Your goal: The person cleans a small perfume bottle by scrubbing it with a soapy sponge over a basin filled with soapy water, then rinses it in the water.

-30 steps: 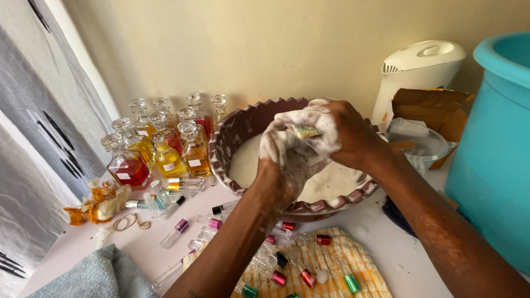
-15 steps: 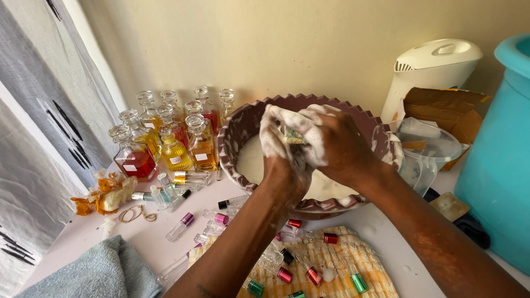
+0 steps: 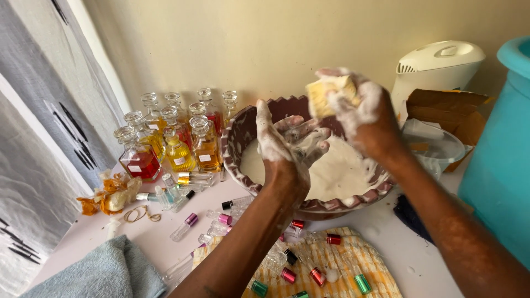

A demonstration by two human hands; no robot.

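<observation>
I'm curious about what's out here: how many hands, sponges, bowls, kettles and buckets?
hands: 2, left hand and right hand
yellow sponge: 1
maroon bowl: 1
white kettle: 1
teal bucket: 1
Total: 6

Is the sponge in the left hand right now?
No, the right hand grips the yellow sponge above the bowl; the soapy left hand is open.

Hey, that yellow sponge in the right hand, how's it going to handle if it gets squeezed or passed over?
The sponge looks soft, so it likely squashes easily. Foam coats it and the right hand, so it is probably slippery. Likely light, though soaked.
</observation>
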